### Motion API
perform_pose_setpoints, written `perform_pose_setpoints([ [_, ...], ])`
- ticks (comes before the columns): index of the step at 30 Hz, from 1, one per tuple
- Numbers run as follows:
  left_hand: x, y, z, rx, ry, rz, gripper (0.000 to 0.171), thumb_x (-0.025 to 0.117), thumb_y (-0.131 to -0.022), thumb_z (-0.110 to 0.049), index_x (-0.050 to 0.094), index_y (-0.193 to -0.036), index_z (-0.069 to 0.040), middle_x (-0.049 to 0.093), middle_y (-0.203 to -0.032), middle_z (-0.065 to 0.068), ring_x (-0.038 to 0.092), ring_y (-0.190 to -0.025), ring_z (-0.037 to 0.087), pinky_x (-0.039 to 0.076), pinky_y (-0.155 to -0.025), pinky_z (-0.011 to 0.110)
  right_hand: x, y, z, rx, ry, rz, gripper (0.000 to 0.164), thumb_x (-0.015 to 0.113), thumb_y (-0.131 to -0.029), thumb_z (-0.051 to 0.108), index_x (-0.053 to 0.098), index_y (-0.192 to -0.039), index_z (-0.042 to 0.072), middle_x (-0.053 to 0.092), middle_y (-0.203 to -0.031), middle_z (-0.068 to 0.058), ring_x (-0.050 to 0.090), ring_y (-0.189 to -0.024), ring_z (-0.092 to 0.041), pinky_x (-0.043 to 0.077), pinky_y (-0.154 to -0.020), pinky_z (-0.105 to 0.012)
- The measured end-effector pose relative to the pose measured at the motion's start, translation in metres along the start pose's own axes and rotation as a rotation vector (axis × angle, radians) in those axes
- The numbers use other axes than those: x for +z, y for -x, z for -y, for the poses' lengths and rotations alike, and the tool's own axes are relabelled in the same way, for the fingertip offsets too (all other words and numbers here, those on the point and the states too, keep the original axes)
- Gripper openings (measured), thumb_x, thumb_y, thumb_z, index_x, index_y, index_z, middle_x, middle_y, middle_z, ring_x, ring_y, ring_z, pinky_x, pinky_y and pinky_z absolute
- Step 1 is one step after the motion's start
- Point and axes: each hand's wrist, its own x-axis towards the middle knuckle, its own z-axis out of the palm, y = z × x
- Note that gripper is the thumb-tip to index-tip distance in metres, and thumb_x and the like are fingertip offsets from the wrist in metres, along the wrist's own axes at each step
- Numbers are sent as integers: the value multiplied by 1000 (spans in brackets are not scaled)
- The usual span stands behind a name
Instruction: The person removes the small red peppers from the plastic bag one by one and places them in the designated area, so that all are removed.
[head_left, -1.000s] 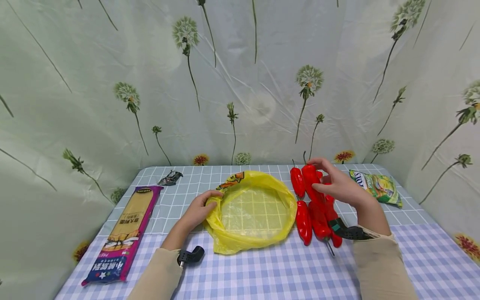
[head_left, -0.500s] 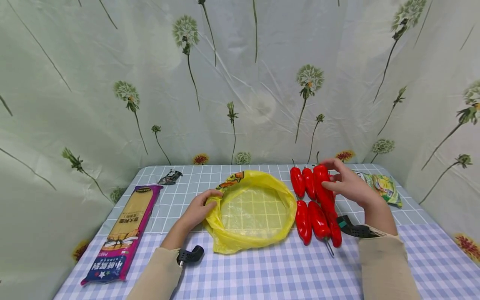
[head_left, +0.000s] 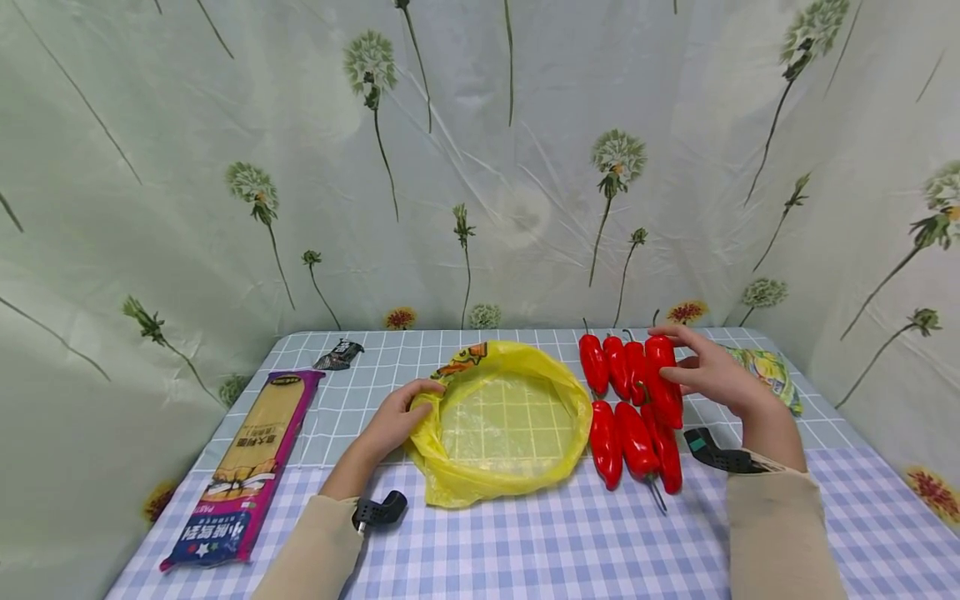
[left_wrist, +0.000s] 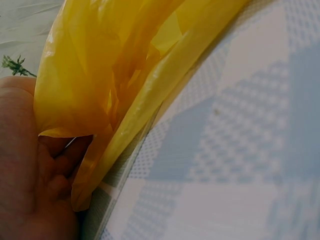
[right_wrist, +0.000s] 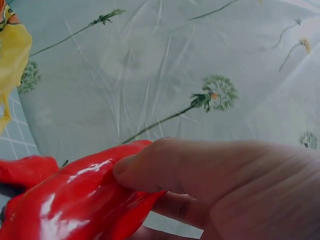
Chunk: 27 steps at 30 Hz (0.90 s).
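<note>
A yellow plastic bag (head_left: 461, 492) lies spread with its mouth wide and round. At its left edge my left hand (head_left: 397, 421) grips the rim, and the left wrist view shows the bag's folds (left_wrist: 115, 65) running into the fingers. My right hand (head_left: 712, 375) pinches a glossy red chili pepper (head_left: 663, 383) between thumb and fingers, stem end up, at the right of the back row. Beside it stand other red chili peppers (head_left: 595, 367) in that row. Several more red peppers (head_left: 606, 446) form a front row next to the bag. The right wrist view shows the held pepper (right_wrist: 75, 195) close up.
A long purple-edged pasta packet (head_left: 247, 467) lies on the left of the checked tablecloth (head_left: 480, 558). A small black wrapper (head_left: 340, 355) lies at the back left. Behind my right hand is a green candy bag (head_left: 768, 375), partly hidden. A flowered curtain (head_left: 517, 167) closes off the back.
My right hand has moved to the right with the pepper and brought it lower, at the right end of the back row. The left hand and the bag have stayed put.
</note>
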Motion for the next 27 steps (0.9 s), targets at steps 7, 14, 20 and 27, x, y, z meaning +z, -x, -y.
perform_pose_setpoints([
  [7, 1, 0, -2, -14, 15, -3, 34, 52, -96, -7, 63, -128, -12, 59, -141, 10, 49, -135, 28, 41, -112, 46, -6, 2, -11, 52, 30, 21, 64, 64, -95, 15, 32, -150, 7, 39, -144, -32, 62, -111, -40, 62, -78, -44],
  [14, 3, 1, -5, -35, 7, 3, 36, 49, -97, -3, 60, -131, -4, 56, -144, 16, 46, -137, 33, 40, -112, 48, -6, 3, -21, 94, 33, 41, 67, 68, -91, 15, 34, -149, 6, 40, -144, -32, 59, -114, -40, 62, -78, -43],
  [20, 2, 0, -3, -18, 6, -8, 34, 51, -96, -5, 62, -129, -9, 58, -142, 12, 47, -138, 30, 38, -114, 49, -8, 3, -29, 108, 63, 54, 66, 68, -90, 13, 36, -147, 5, 44, -140, -31, 56, -116, -39, 61, -82, -44],
  [27, 1, -1, 0, -13, 1, -10, 33, 53, -95, -9, 64, -125, -16, 60, -140, 7, 49, -136, 27, 40, -113, 47, -10, 7, -34, 120, 70, 83, 63, 68, -90, 13, 38, -144, 3, 48, -135, -32, 57, -112, -35, 61, -80, -41],
])
